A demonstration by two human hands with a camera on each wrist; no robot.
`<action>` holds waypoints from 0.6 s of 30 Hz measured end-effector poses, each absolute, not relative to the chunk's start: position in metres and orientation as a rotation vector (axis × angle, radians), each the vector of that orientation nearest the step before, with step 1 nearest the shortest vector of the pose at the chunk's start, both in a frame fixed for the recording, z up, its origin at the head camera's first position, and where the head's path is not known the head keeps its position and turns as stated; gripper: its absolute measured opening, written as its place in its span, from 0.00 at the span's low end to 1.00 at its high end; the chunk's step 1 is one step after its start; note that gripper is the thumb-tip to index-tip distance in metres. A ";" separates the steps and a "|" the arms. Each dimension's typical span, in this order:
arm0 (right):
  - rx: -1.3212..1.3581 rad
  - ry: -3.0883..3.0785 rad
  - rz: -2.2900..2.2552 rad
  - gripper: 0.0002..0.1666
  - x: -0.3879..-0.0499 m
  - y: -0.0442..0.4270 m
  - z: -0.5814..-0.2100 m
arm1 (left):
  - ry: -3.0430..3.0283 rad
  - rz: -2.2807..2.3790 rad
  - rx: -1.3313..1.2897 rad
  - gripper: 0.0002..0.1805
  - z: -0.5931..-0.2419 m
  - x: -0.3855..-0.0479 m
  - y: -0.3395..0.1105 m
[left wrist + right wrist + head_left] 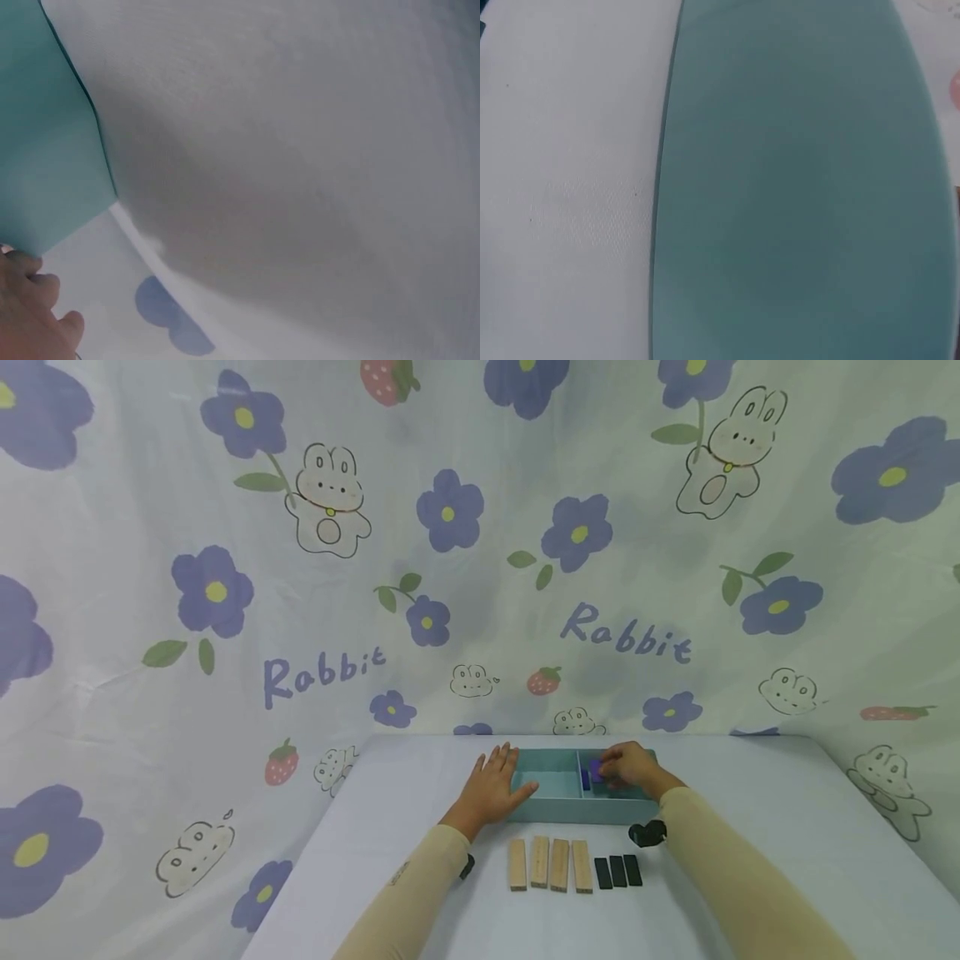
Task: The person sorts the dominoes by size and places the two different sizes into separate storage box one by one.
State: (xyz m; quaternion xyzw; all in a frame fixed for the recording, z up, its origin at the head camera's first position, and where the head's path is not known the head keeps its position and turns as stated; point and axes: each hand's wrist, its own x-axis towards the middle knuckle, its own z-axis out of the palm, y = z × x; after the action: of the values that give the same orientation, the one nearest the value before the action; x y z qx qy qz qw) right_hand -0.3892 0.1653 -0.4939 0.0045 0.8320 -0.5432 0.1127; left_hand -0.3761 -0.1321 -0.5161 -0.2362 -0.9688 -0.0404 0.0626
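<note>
A teal box (577, 811) with a divider stands on the white table. My left hand (491, 789) lies at its left end, fingers stretched out and thumb over the front rim. In the left wrist view, part of that hand (30, 315) shows beside the box's outer wall (52, 135). Over the right compartment, my right hand (632, 765) pinches a purple block (597, 769). Another dark purple block (586, 779) stands beside the divider. In the right wrist view a box wall (795, 180) fills much of the picture and the fingers are out of sight.
In front of the box lie several wooden blocks (559, 865) in a row, with three black blocks (618, 871) to their right. Behind the table (757, 827) hangs a curtain (495, 593) printed with flowers and rabbits.
</note>
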 end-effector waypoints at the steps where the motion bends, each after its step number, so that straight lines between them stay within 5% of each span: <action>1: 0.043 2.435 -1.598 0.21 -0.390 0.165 -0.494 | -2.924 -0.124 -0.714 0.52 -0.516 -0.376 -0.132; 18: 0.060 2.449 -1.527 0.19 -0.394 0.165 -0.506 | -2.941 -0.145 -0.704 0.51 -0.509 -0.371 -0.130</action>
State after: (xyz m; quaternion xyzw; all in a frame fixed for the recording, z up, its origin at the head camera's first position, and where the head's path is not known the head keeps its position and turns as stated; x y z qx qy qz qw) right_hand -0.3942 0.1645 -0.5064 0.0205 0.8415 -0.5247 0.1273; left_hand -0.3715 -0.1304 -0.5093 -0.2322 -0.9698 -0.0478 0.0571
